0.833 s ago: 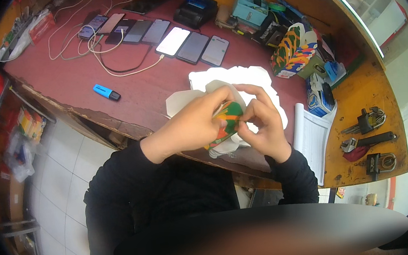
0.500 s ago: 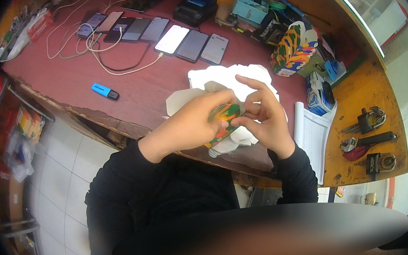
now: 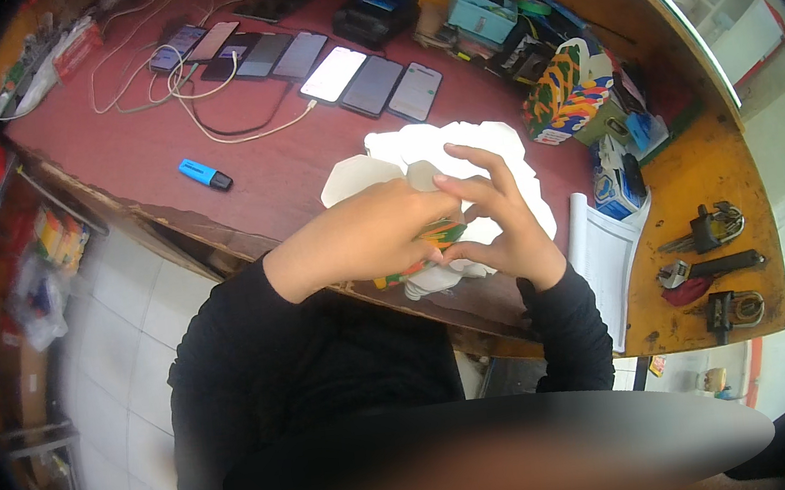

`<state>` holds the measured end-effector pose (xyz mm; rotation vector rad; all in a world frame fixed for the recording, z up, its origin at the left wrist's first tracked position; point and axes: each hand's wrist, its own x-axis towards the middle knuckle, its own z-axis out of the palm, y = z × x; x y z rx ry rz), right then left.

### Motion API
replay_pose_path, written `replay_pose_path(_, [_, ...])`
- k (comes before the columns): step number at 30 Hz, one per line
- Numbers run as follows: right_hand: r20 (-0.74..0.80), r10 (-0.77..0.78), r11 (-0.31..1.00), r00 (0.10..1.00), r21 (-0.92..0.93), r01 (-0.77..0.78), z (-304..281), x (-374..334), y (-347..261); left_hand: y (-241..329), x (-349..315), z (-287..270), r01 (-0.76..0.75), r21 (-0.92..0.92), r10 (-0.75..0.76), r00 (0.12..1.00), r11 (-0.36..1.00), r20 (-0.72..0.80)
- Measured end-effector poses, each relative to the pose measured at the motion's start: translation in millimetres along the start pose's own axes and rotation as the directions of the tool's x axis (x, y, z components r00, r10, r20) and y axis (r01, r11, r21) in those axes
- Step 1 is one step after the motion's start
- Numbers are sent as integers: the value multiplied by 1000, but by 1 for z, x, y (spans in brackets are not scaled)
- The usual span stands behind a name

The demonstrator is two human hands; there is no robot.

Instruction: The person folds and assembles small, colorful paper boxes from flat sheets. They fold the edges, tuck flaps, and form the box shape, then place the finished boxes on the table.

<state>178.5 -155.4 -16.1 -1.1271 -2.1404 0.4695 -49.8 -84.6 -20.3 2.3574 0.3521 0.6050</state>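
Observation:
A small cardboard box, printed in green, orange and red, is partly folded, and a pale inner flap sticks out on its left. Most of it is hidden by my hands. My left hand is closed around the printed cardboard, thumb on the near side. From the right, my right hand grips the box's edge with thumb and bent fingers, one finger raised free. Beneath both hands lies a stack of white cut cardboard sheets on the dark red tabletop.
A blue highlighter lies to the left. Several phones and white cables run along the back, near a black device. Patterned folded boxes stand at the right, with a rolled paper sheet, padlocks and a wrench.
My left hand has turned slightly and covers more of the printed cardboard. My right hand's fingers have shifted toward the left hand at the box's upper edge.

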Motion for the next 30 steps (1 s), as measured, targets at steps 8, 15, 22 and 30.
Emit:
replay_pose_path(8, [20,65,979,998,193,-68,4,-5,11,-21,-17,1,-136,300,251,887,944,-387])
replay_pose_path(15, [-155,217,919,964,366,-148,3,-16,6,-54,-56,32,-84,-752,-306,879,654,-365])
replay_pose_path(22, [-112,87,995,990,55,-81,0,-16,-8,-45,-49,39,-156,-622,-212,854,768,-475])
replay_pose_path(30, [-90,154,960,984,-222,-171,4,-20,-12,-43,-42,55,-181,-304,-92,705,935,-703])
